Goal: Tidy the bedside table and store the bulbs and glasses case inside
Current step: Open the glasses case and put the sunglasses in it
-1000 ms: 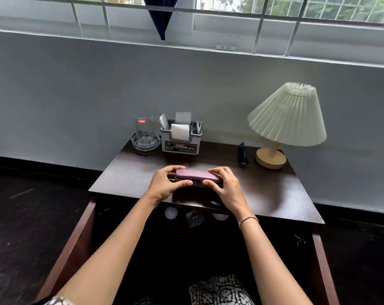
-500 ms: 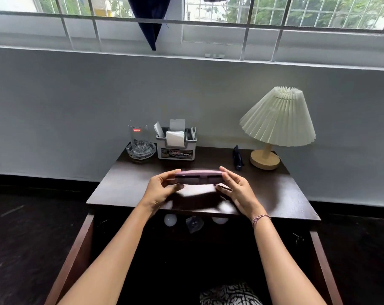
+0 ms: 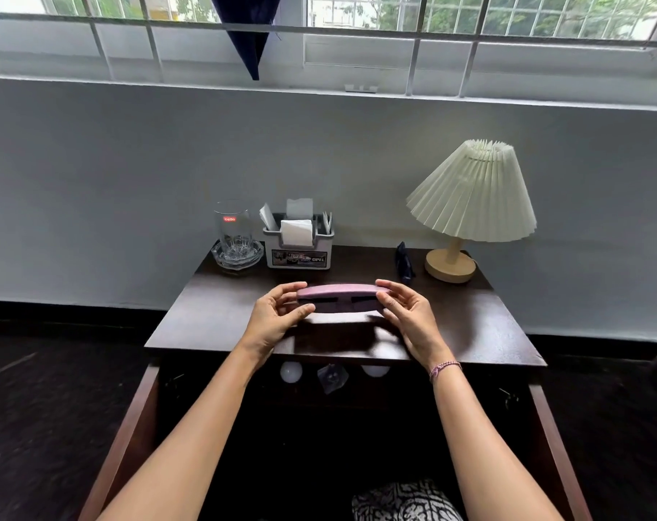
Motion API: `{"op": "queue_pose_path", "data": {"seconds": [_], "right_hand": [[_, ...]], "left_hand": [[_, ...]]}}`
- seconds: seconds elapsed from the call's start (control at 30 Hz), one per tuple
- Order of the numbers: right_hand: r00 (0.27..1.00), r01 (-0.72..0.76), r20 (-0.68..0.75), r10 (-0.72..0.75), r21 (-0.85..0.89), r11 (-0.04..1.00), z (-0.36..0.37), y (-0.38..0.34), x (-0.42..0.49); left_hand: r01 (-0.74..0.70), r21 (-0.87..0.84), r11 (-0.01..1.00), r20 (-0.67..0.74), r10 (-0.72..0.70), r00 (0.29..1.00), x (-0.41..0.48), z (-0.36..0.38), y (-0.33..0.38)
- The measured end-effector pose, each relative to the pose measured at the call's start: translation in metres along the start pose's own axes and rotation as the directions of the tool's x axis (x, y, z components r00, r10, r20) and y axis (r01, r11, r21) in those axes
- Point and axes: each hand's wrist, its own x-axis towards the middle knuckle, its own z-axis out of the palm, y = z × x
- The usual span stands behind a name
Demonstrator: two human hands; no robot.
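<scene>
A pink glasses case (image 3: 338, 297) hangs level above the dark bedside table (image 3: 214, 317), with its lid slightly ajar. My left hand (image 3: 274, 319) pinches its left end between thumb and fingers. My right hand (image 3: 409, 317) holds its right end the same way. Below the tabletop an open drawer (image 3: 131, 419) shows two white bulbs (image 3: 291, 371) (image 3: 375, 369) and a clear bulb (image 3: 332, 377) at its back. The drawer's depth is dark.
At the table's back stand a glass (image 3: 232, 231) on a glass dish, a grey organiser with papers (image 3: 298, 240), a small dark object (image 3: 404, 263) and a pleated-shade lamp (image 3: 469, 204). A wall and window lie behind. Patterned cloth (image 3: 405, 500) shows at the bottom edge.
Both hands lifted the case off the tabletop and now hold it by its ends. The lid has parted a little. The view tilted up slightly.
</scene>
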Motion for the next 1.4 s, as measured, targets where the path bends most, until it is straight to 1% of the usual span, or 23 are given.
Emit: {"op": "queue_pose_path", "data": {"seconds": [0.13, 0.27, 0.4, 0.57, 0.63, 0.7, 0.77, 0.83, 0.9, 0.97, 1.03, 1.1, 1.23, 1.33, 1.4], "right_hand": [[1.000, -0.006, -0.031, 0.006, 0.009, 1.000, 0.001, -0.001, 0.001], [0.992, 0.009, -0.124, -0.009, 0.000, 1.000, 0.004, -0.001, 0.002], [0.963, -0.014, -0.267, -0.023, -0.138, 0.990, 0.008, 0.006, 0.008], [0.910, -0.076, -0.407, -0.076, -0.343, 0.936, 0.010, 0.012, 0.016], [0.892, -0.078, -0.432, -0.133, -0.437, 0.896, 0.013, 0.013, 0.018], [0.880, -0.102, -0.439, -0.182, -0.549, 0.830, 0.017, 0.013, 0.020], [0.873, -0.141, -0.456, -0.172, -0.573, 0.808, 0.019, 0.012, 0.024], [0.861, -0.152, -0.487, -0.142, -0.516, 0.843, 0.018, 0.007, 0.029], [0.837, -0.118, -0.510, -0.199, -0.524, 0.844, 0.010, 0.000, 0.033], [0.790, -0.103, -0.530, -0.309, -0.611, 0.785, -0.001, -0.008, 0.038], [0.764, -0.117, -0.530, -0.368, -0.676, 0.728, -0.010, -0.016, 0.045], [0.780, -0.147, -0.508, -0.366, -0.716, 0.682, -0.014, -0.018, 0.051], [0.834, -0.220, -0.456, -0.312, -0.792, 0.569, -0.015, -0.016, 0.059], [0.851, -0.248, -0.429, -0.301, -0.836, 0.489, -0.015, -0.011, 0.063], [0.855, -0.256, -0.423, -0.301, -0.848, 0.464, -0.015, -0.009, 0.065]], "left_hand": [[-0.006, 0.000, 1.000, -0.007, 0.006, 1.000, 0.000, -0.004, 0.001], [0.007, -0.045, 0.999, 0.053, -0.004, 0.999, -0.002, -0.006, 0.002], [0.000, -0.020, 1.000, 0.100, 0.002, 0.995, -0.002, -0.008, 0.002], [-0.003, 0.010, 1.000, 0.133, 0.002, 0.991, -0.004, -0.009, 0.003], [0.003, 0.019, 1.000, 0.139, -0.006, 0.990, -0.004, -0.009, 0.003], [0.017, 0.035, 0.999, 0.127, -0.021, 0.992, -0.003, -0.008, 0.002], [0.029, 0.039, 0.999, 0.119, -0.033, 0.992, -0.003, -0.007, 0.001], [0.029, 0.040, 0.999, 0.107, -0.033, 0.994, -0.002, -0.007, 0.002], [0.023, 0.034, 0.999, 0.092, -0.026, 0.995, -0.001, -0.007, 0.001], [0.023, 0.036, 0.999, 0.087, -0.026, 0.996, 0.000, -0.007, 0.001], [0.027, 0.040, 0.999, 0.081, -0.031, 0.996, 0.001, -0.007, 0.000], [0.037, 0.044, 0.998, 0.076, -0.040, 0.996, 0.002, -0.007, -0.002], [0.046, 0.049, 0.998, 0.077, -0.050, 0.996, 0.002, -0.007, -0.002], [0.056, 0.045, 0.997, 0.082, -0.059, 0.995, 0.002, -0.007, -0.001], [0.061, 0.045, 0.997, 0.080, -0.064, 0.995, 0.002, -0.007, 0.000]]}}
